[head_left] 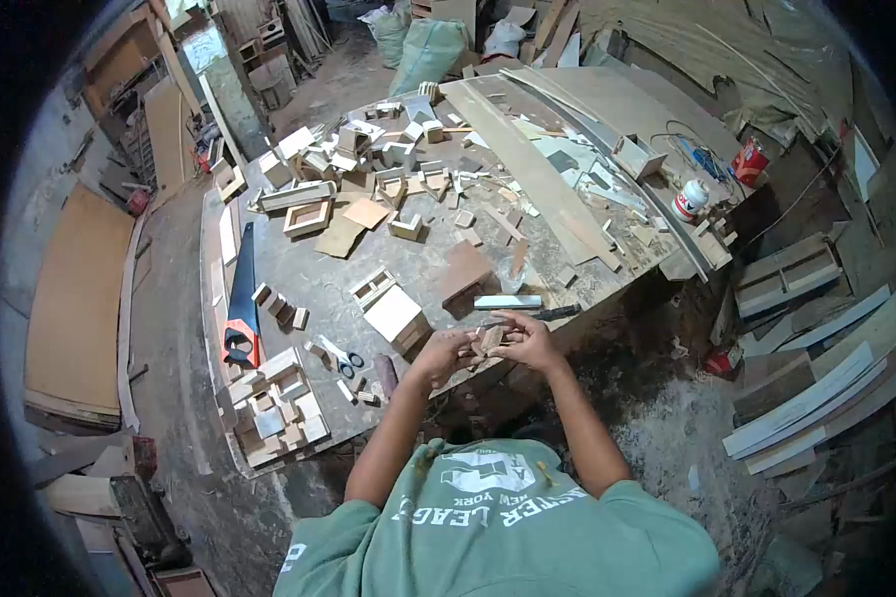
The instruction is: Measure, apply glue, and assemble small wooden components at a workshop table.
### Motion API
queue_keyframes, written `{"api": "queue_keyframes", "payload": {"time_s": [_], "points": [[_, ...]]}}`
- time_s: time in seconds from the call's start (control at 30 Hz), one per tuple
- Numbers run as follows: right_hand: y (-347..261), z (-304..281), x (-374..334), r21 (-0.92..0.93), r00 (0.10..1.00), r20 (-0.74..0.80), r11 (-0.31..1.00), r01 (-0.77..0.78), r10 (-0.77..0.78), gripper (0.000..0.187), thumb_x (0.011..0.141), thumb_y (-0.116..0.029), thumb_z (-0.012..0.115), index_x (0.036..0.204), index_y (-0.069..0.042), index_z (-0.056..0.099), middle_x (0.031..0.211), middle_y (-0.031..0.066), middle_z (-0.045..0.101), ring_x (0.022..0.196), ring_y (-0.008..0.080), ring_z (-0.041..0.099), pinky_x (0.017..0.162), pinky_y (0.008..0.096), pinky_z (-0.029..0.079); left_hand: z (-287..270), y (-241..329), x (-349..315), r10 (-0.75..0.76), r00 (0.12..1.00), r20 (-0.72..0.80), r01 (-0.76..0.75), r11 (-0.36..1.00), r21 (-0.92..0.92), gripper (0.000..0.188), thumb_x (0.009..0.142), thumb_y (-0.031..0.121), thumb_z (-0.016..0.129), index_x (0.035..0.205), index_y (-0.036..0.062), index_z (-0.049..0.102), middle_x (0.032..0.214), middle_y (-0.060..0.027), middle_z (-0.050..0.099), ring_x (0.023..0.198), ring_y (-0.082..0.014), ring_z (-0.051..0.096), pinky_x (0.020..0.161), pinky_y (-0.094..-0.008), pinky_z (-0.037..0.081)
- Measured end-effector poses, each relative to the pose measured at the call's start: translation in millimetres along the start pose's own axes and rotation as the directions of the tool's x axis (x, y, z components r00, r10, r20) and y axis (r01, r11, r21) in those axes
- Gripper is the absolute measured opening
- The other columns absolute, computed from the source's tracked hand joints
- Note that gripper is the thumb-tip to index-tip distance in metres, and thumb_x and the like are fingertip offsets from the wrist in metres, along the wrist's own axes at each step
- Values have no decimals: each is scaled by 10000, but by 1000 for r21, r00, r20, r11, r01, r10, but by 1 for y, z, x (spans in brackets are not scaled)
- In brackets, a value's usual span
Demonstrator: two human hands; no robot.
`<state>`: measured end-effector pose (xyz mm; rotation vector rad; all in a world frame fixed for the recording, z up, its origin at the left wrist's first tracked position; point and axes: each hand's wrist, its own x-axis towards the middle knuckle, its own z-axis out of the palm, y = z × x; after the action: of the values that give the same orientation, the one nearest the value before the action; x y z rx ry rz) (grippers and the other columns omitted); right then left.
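Observation:
Close to my body at the table's near edge, both hands are closed around a small wooden block [492,339]. My left hand [442,358] grips its left side, and my right hand [530,344] has it from the right with bent fingers. Fingers cover part of the block, so its full shape is hidden. Just beyond them lies a white rectangular strip [508,301], with a dark-handled tool [558,311] to its right. A pale wooden box [398,316] stands to the left of my hands, and a brown board piece [465,271] sits farther away.
A handsaw [241,298] lies along the table's left side. Scissors [344,360] and a tray of small blocks [277,410] are at the near left. Many small wooden boxes and offcuts crowd the far side. A white bottle [689,199] and red can [750,161] stand at the right.

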<state>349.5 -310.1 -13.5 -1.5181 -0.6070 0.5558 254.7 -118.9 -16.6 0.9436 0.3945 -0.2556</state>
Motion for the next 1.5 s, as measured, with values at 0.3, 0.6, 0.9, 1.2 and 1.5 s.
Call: {"api": "queue_keyframes", "payload": {"time_s": [0.3,0.6,0.9,1.2,1.5], "points": [[1,-3,-1,-20,999,30,999,28,-27,475,680,-70,844,1112,-8,656,1076,66,670,985,128,626,865,283,523,2,1,1,10,1000,18,-11,1000,25,280,965,164,526,1140,-43,595,1044,-107,661,912,-190,661,823,-303,559],[-5,-1,-3,-67,998,64,997,29,-25,496,686,-113,854,1123,-1,650,1055,68,673,945,122,634,857,284,528,1,3,-3,25,1000,-1,-25,999,33,275,969,155,525,1148,-44,589,1054,-109,651,905,-192,660,800,-297,566],[1,-4,-2,-42,994,99,998,39,-35,515,691,-148,856,1138,-3,647,1098,82,669,967,129,634,865,281,524,1,-2,-1,32,999,-22,-32,999,10,291,958,173,556,1154,-39,586,1050,-100,654,890,-185,658,785,-302,565],[3,-6,-4,-30,996,92,999,14,-11,519,690,-132,850,1143,11,642,1106,84,669,975,125,633,869,277,519,9,3,-7,21,1000,7,-21,1000,-10,295,953,176,569,1166,-28,583,1050,-91,656,902,-178,653,782,-296,559],[10,-8,-4,-118,996,63,990,72,-65,604,676,-139,854,1211,-18,602,1127,89,649,1012,148,616,878,292,515,9,0,-4,40,999,9,-40,999,-20,364,953,143,560,1271,-28,518,1151,-107,610,978,-182,630,852,-323,543]]}}
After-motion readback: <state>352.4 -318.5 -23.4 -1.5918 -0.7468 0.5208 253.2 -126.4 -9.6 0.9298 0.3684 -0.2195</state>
